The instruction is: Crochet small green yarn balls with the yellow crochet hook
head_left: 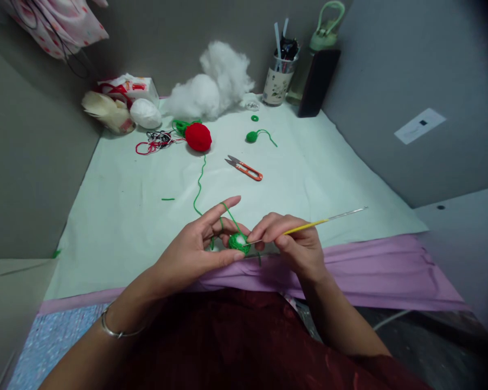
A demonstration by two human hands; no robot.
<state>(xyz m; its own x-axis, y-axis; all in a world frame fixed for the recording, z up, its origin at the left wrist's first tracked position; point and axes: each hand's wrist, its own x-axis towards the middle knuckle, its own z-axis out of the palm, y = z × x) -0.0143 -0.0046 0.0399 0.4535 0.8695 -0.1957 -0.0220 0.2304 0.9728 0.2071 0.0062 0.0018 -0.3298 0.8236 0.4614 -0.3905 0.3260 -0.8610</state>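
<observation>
My left hand (201,241) pinches a small green crochet piece (238,247) with white stuffing showing in its opening. Green yarn (199,187) runs from the back of the table over my raised left index finger and down to the piece. In my right hand (295,238) is a crochet hook (309,226) with a yellow handle, its fingers closed round it. The hook's thin metal tip touches the upper edge of the green piece. A short green yarn tail hangs beneath my right fingers.
Orange thread snips (244,168) lie beyond my hands. Behind them are a red yarn ball (198,137), a small green crocheted ball (251,136), tangled thread (158,140) and white stuffing (211,89). A cup of pens (278,84), a bottle (323,38) and a dark phone-like slab (319,82) stand back right.
</observation>
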